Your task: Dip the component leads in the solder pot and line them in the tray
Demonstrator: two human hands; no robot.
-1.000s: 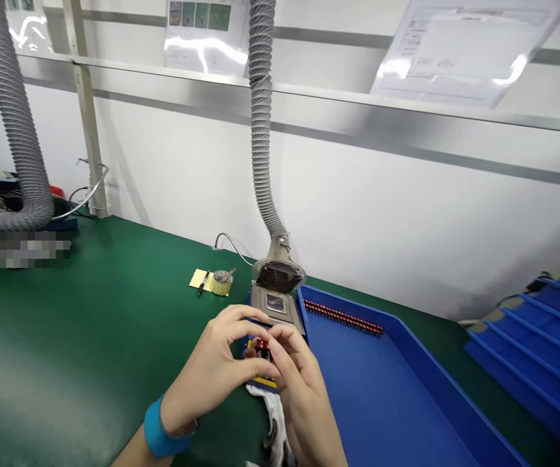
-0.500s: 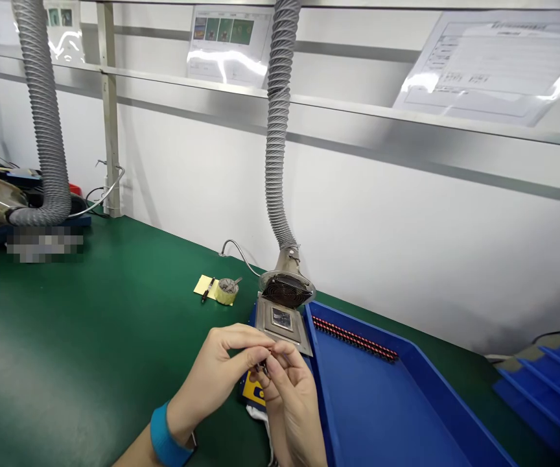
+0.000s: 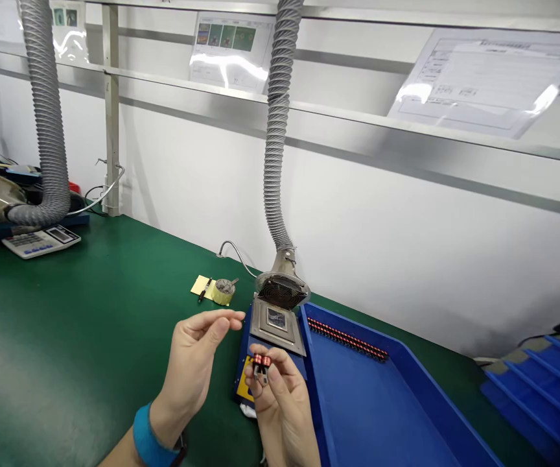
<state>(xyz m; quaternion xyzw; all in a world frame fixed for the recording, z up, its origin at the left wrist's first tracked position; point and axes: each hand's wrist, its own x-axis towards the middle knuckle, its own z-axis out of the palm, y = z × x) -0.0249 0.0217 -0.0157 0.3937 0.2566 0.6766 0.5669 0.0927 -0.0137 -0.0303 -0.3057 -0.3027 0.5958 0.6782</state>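
My right hand (image 3: pixel 280 395) pinches a small red and black coil component (image 3: pixel 261 364) between thumb and fingertips, held up in front of the solder pot (image 3: pixel 277 321). To its left, my left hand (image 3: pixel 195 360) has its fingers loosely apart and holds nothing. A blue wristband (image 3: pixel 148 440) sits on my left wrist. The solder pot is a square metal unit on a blue base, directly under the fan-shaped mouth of a grey extraction hose (image 3: pixel 276 136).
A blue tray (image 3: pixel 406 415) to the right holds a row of red coils (image 3: pixel 347 337) along its far wall. More blue trays (image 3: pixel 547 383) stack at far right. A yellow tape roll (image 3: pixel 222 292), pen and notepad lie behind. A calculator (image 3: pixel 41 241) sits far left.
My left hand let go of the coil and moved left, fingers spreading. My right hand keeps the coil and has lowered a little.
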